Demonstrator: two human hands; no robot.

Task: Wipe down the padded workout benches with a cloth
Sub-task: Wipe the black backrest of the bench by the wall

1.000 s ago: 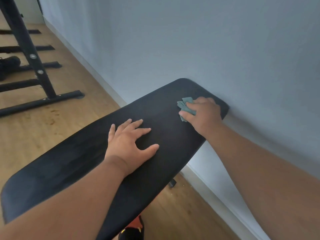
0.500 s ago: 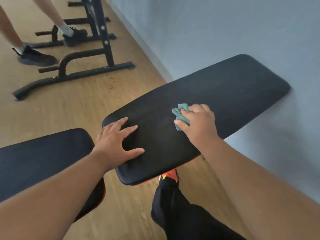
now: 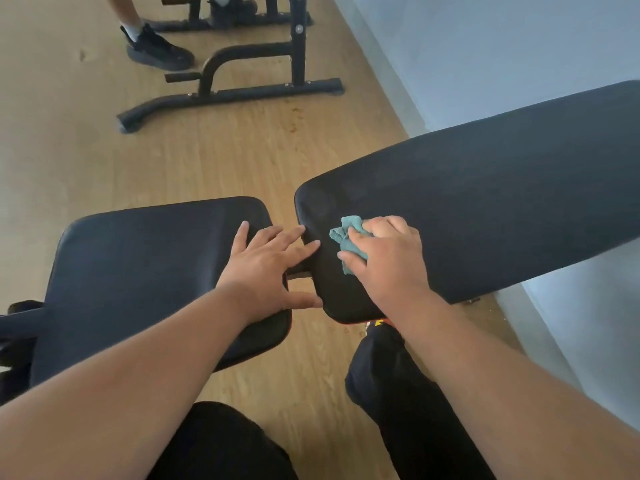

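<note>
A long black back pad (image 3: 485, 202) runs from the middle to the right edge, against the wall. A shorter black seat pad (image 3: 138, 265) lies to its left, with a narrow gap between them. My right hand (image 3: 388, 261) grips a bunched teal cloth (image 3: 344, 237) and holds it against the near left end of the back pad. My left hand (image 3: 266, 268) lies flat with spread fingers across the gap, palm on the seat pad's right edge, fingertips and thumb touching the back pad's end.
A black steel rack base (image 3: 228, 95) stands on the wooden floor beyond the pads. Another person's leg and black shoe (image 3: 156, 50) are beside it. A pale wall (image 3: 502, 46) borders the right. My black-trousered legs (image 3: 408, 403) are below the pads.
My right hand has drawn the cloth along the back pad from its far end to its near end. My left hand slid back to the gap. The seat pad has come into view.
</note>
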